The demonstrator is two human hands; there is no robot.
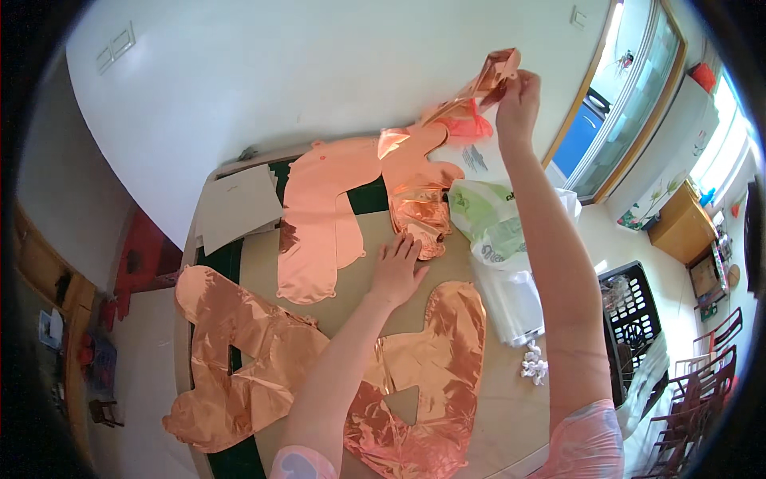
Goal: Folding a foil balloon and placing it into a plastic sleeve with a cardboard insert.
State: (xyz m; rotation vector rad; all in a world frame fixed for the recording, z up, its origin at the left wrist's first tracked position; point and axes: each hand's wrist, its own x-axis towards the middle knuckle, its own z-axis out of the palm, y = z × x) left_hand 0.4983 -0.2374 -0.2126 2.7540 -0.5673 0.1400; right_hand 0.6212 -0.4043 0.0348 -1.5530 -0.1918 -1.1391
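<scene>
My right hand (520, 102) is raised at the far right of the table, its fingers closed on a folded end of a flat rose-gold foil balloon (415, 164). That balloon stretches down from there to the table, with its lower end crumpled. On this lower end lies my left hand (396, 267), fingers stretched out. Just left of it is another flat foil balloon (311, 215), smooth and pinkish. Two larger shiny foil balloons lie nearer me: one at the left (219, 343), one at the right (455, 351), partly behind my left forearm.
Grey-beige sheets (237, 203) lie at the table's far left. Right of the balloons are a white and green plastic bag (483, 211), clear plastic wrapping (511, 307) and a small white crumpled bundle (534, 365). A black crate (634, 307) stands beyond the right edge. A white wall backs the table.
</scene>
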